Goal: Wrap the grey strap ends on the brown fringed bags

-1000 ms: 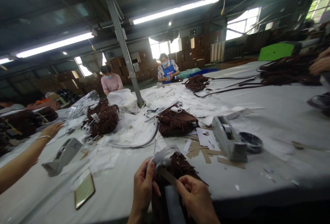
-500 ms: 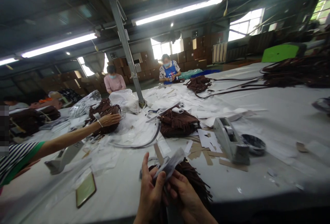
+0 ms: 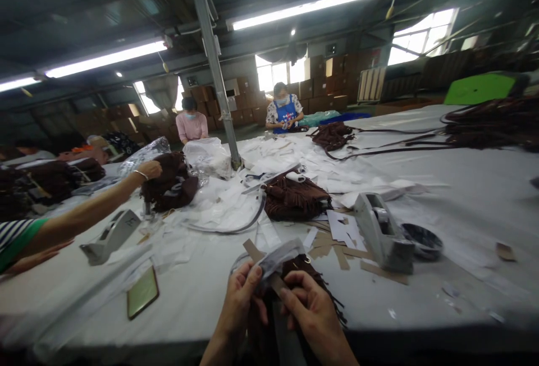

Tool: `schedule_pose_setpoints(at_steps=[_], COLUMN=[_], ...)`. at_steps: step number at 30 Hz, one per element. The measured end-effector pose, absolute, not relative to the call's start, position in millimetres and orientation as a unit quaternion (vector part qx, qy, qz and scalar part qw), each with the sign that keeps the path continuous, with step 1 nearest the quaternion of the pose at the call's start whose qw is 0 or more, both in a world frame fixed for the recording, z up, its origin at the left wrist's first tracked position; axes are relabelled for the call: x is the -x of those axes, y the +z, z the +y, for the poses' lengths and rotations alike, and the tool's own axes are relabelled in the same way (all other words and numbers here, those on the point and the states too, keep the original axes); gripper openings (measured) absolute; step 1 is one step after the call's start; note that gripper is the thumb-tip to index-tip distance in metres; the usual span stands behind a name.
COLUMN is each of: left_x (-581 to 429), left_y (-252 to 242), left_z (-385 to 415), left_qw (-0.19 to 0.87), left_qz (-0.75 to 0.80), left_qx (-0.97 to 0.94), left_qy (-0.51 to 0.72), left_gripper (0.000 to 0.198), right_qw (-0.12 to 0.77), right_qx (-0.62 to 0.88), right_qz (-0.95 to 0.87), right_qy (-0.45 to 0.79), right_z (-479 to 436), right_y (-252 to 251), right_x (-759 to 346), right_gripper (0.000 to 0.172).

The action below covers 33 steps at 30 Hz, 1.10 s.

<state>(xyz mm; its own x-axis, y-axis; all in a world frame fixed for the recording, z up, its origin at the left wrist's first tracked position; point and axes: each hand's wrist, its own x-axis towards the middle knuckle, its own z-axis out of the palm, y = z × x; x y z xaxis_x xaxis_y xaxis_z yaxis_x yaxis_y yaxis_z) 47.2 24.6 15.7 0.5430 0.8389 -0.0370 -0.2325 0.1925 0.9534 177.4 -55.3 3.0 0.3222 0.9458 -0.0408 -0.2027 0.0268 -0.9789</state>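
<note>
I am holding a flat tan cardboard strip [image 3: 252, 251] in both hands, just above the near edge of the white tabletop [image 3: 463, 197]. My left hand [image 3: 241, 301] is pinching, fingers closed, the crumpled clear plastic film [image 3: 280, 255] wrapped round the strip's middle. My right hand [image 3: 315, 315] is gripping its near end, fingers clamped. The long axis is running from my right hand up and away leftward, the free end pointing past my left fingers. A dark brown fringed suede bag [image 3: 309, 279] is lying directly beneath.
</note>
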Motion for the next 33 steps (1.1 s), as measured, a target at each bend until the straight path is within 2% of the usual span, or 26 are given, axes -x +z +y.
schedule_pose_setpoints(at_steps=[6,10,11,13,15,16,19,22,24,28,33], left_x=[-47,-45,-44,-43,-42,-42,-42,-43,-43,-43,-41], left_y=[26,30,30,30,28,28,26,30,35,46,50], left_z=[22,21,21,21,22,22,23,25,26,27,27], left_qw=[0.711,0.708,0.707,0.701,0.695,0.692,0.678,0.653,0.625,0.566,0.564], left_qz=[0.289,0.289,0.289,0.296,0.306,0.310,0.311,0.310,0.301,0.268,0.263], left_qx=[-0.539,-0.546,-0.549,-0.556,-0.566,-0.574,-0.602,-0.635,-0.669,-0.730,-0.736], left_qy=[0.347,0.342,0.340,0.335,0.320,0.311,0.285,0.270,0.267,0.274,0.267], left_gripper=[0.037,0.037,0.037,0.038,0.037,0.037,0.035,0.036,0.035,0.028,0.028], right_qw=[0.607,0.618,0.614,0.612,0.619,0.621,0.608,0.575,0.553,0.524,0.519], right_qx=[0.476,0.363,0.369,0.441,0.528,0.555,0.565,0.551,0.543,0.546,0.540], right_qz=[-0.388,-0.421,-0.430,-0.430,-0.433,-0.450,-0.537,-0.604,-0.633,-0.652,-0.655], right_qy=[0.504,0.557,0.551,0.497,0.387,0.323,0.152,0.031,0.006,0.052,0.098], right_z=[-69,-75,-75,-72,-67,-64,-55,-47,-43,-37,-35], right_y=[17,25,25,22,19,19,24,31,34,37,42], right_x=[-192,-198,-198,-199,-200,-201,-207,-211,-212,-210,-210], right_gripper=[0.040,0.072,0.074,0.057,0.032,0.025,0.017,0.015,0.015,0.017,0.018])
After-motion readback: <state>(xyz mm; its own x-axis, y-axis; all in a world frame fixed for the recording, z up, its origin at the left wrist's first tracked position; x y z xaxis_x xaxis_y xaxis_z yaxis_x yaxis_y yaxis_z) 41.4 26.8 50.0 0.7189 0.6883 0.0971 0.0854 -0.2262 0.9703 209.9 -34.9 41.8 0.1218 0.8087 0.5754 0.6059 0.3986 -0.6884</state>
